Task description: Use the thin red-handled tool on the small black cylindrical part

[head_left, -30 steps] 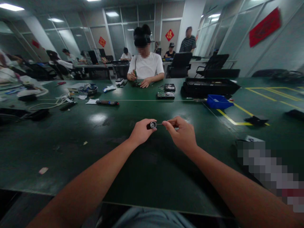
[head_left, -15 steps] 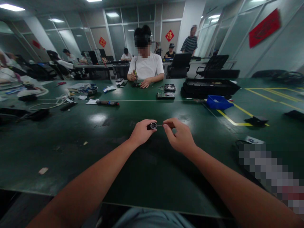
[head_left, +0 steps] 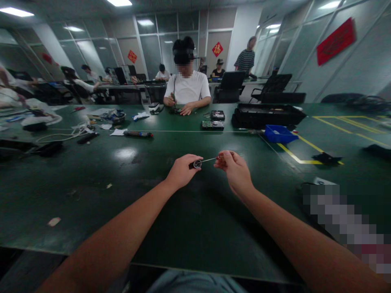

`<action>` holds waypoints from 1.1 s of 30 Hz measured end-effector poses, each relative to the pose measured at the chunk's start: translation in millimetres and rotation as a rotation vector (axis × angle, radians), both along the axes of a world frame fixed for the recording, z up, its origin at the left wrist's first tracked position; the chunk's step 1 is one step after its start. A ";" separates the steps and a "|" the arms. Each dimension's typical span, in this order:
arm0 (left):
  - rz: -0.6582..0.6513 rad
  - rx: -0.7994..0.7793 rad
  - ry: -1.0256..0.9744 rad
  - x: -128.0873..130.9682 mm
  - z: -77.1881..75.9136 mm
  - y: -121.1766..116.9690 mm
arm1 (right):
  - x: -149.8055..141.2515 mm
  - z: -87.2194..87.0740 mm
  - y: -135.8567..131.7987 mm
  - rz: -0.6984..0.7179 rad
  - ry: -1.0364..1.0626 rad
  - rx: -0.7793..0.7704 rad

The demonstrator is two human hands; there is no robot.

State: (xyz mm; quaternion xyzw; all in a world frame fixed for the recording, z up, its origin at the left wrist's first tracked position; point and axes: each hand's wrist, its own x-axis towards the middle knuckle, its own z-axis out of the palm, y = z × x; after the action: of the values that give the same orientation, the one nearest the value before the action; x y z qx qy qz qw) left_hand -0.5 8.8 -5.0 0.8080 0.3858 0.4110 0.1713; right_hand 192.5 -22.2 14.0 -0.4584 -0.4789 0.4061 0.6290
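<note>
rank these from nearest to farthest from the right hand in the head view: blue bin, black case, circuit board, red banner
From the right hand:
1. circuit board, ahead, slightly left
2. blue bin, ahead right
3. black case, behind the bin
4. red banner, on the far right wall

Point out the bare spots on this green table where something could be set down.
Bare: the stretch between the left hand and the white scrap, and the near edge between both forearms. Crowded: the cable clutter far left, the blue bin and black case far right.
</note>
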 end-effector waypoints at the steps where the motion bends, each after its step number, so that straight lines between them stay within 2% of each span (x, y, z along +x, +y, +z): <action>1: -0.001 0.004 0.005 0.0 0.1 0.3 | 1.8 -0.2 2.3 0.003 0.038 -0.031; 4: 0.040 -0.025 0.021 -0.2 -0.5 1.3 | 5.9 1.2 4.0 -0.063 -0.024 -0.001; 7: 0.056 -0.049 0.031 -0.6 -1.4 1.5 | 5.1 4.7 -1.9 -0.112 -0.229 0.087; 11: 0.060 -0.059 0.021 -0.5 -1.5 0.3 | 0.6 8.3 -11.4 -0.111 -0.467 0.174; 21: 0.078 -0.075 -0.001 0.8 -0.6 -1.0 | -1.9 10.1 -16.8 -0.081 -0.549 0.234; 29: 0.074 -0.073 0.001 0.1 -3.9 -0.2 | 0.3 14.7 -20.5 -0.248 -0.887 0.298; 33: 0.064 -0.077 -0.006 0.4 -5.0 0.7 | -0.9 13.0 -21.5 -0.272 -0.942 0.369</action>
State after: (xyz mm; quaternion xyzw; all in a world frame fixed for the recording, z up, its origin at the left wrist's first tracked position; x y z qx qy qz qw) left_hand -0.2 9.5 -10.0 0.7869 0.4264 0.4034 0.1902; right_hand 191.6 -43.7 27.0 -0.5307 -0.7096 -0.0205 0.4630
